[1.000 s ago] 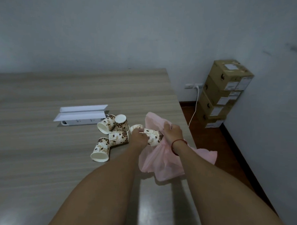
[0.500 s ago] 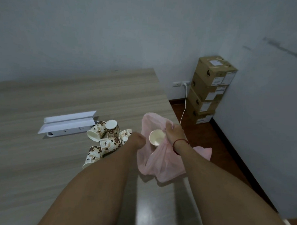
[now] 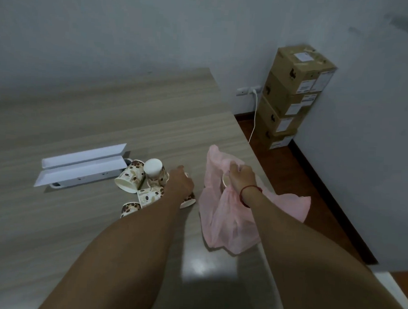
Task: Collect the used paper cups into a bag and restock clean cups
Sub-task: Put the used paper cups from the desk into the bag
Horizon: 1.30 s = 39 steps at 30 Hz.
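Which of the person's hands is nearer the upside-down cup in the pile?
Left. The left hand reaches beside the upside-down cup; the right hand grips the pink bag farther right.

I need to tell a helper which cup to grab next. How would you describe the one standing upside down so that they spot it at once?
Find the white power strip on the table. At its right end is a cluster of cups. The upside-down cup alone stands; the others lie tipped.

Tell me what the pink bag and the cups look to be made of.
Pink bag: thin plastic film, by the look; it is translucent, crumpled and limp under the right hand. Cups: paper, most likely; matte printed walls with brown blotches, plain white inside and rolled rims. Any coating cannot be told.
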Tool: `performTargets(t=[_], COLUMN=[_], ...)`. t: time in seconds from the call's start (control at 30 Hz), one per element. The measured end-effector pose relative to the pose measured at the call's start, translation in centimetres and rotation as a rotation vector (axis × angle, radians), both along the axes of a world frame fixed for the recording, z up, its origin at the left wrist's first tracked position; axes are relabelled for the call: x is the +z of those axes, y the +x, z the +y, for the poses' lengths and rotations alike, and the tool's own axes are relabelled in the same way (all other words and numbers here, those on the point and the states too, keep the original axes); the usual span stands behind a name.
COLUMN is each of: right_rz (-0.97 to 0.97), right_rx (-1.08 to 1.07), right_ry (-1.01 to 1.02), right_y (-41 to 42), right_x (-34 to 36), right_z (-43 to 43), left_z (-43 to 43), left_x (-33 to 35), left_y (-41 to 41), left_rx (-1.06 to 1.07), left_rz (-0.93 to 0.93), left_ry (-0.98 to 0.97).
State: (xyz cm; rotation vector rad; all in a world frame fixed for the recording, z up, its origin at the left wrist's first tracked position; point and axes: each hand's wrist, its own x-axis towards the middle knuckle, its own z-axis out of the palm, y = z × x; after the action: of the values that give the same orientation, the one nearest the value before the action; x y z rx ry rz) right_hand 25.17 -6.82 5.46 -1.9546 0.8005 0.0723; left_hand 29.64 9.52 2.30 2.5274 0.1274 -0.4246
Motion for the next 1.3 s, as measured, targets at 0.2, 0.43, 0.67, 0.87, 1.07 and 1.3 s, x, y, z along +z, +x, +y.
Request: performTargets(t=[0.2, 0.43, 0.67, 0.87, 1.07, 1.3], right_rz=[0.069, 0.006, -0.102, -0.156, -0.177, -0.169], right_rx=[0.004, 0.007, 0.01, 0.033, 0.031, 0.019], right_ry=[-0.025, -0.036, -0.085, -0.112, -0.105, -0.083], right_y=[0.2, -0.7, -2.7, -4.4, -5.0, -5.0], right_x=[-0.8, 1.5, 4.8, 6.3, 6.5, 4.9], right_z=[-0.1, -0.4, -1.8, -2.2, -2.7, -2.8], left_z=[-0.2, -1.0, -2.9, -5.8, -7.2, -8.2], left_x=[-0.7, 2.1, 6.3, 7.9, 6.2, 4.1], left_y=[0.6, -0.4, -2.7, -5.4, -6.7, -7.1], left_rx=[0.003, 0.126, 0.319, 0.265, -0.015, -0.063], left_rz=[-0.028, -0.067, -0.154, 0.122, 0.031, 0.005], left_ry=[0.065, -0.078, -0.559, -0.873, -0.568, -0.441])
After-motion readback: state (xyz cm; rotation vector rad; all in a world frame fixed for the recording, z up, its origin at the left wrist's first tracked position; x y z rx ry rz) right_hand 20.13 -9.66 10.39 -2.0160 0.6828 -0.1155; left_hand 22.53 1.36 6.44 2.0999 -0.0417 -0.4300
